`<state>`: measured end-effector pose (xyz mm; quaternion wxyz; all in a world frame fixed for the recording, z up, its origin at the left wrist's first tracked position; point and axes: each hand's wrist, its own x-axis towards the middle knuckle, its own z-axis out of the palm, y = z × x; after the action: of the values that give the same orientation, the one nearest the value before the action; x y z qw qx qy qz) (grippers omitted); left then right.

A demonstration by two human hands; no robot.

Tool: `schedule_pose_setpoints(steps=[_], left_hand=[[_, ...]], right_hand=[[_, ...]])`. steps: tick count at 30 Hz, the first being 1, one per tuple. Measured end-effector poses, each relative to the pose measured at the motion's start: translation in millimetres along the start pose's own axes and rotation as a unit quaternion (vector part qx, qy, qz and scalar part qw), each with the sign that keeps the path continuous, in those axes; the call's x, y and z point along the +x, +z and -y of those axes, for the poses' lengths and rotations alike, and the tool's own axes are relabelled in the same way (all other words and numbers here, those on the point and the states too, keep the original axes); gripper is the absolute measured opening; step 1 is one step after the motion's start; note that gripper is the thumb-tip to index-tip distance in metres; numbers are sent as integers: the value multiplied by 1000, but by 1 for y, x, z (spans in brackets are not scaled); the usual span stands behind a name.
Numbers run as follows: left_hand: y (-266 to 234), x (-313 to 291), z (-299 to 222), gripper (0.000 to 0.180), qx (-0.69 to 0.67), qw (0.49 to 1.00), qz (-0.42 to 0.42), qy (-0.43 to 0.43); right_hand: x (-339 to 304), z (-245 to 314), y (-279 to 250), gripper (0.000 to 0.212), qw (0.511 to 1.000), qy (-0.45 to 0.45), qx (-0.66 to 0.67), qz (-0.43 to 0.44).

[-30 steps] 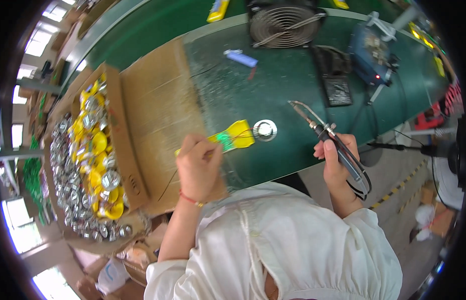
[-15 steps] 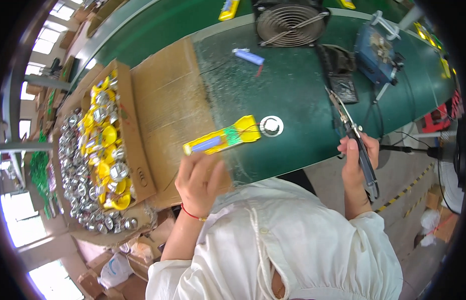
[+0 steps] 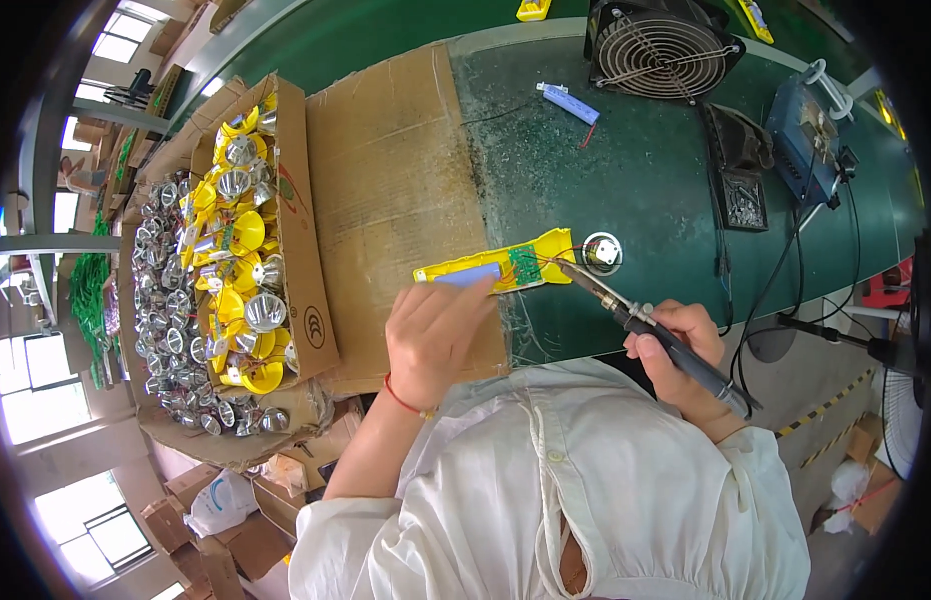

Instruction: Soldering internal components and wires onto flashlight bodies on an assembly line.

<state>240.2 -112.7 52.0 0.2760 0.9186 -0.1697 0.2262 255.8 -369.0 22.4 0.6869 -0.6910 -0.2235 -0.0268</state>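
A yellow plastic housing (image 3: pixel 558 243) lies on the bench, holding a blue cylindrical battery (image 3: pixel 469 276) and a green circuit board (image 3: pixel 523 265). My left hand (image 3: pixel 430 325) is over its near edge, fingers stretched out toward the battery; whether the fingertips touch it I cannot tell. In my right hand (image 3: pixel 682 350) is a soldering iron (image 3: pixel 685 362) with a thin metal tube along its front. Its tip is over the housing's right end, close to the board. Thin wires run from the board to a round silver reflector piece (image 3: pixel 601 253) beside the housing.
A cardboard box (image 3: pixel 303 215) of yellow housings and reflectors stands left, by many loose reflectors (image 3: pixel 175 340). A cardboard sheet (image 3: pixel 395 150) covers part of the bench. Farther back are another blue battery (image 3: pixel 569 103), a fan (image 3: pixel 665 58), a black stand (image 3: pixel 742 195) and a blue soldering station (image 3: pixel 800 125).
My right hand has brought the soldering iron left, its tip from open bench to the housing. My left hand has moved over the battery, its fingers stretching out. The view has shifted.
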Motion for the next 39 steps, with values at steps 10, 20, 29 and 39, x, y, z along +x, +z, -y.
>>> schedule_pose_setpoints(steps=[10, 20, 29, 39], left_hand=[[25, 13, 7, 11, -41, 995, 34, -83], [27, 15, 5, 11, -26, 994, 39, -100], [34, 12, 4, 10, 1, 997, 7, -76], [40, 6, 6, 10, 7, 997, -15, -80]], right_hand=[[13, 0, 1, 15, 988, 148, 49, -23], [18, -2, 6, 14, 986, 153, 55, -20], [21, -4, 8, 13, 983, 171, 58, -22], [30, -1, 4, 10, 975, 201, 90, -17]])
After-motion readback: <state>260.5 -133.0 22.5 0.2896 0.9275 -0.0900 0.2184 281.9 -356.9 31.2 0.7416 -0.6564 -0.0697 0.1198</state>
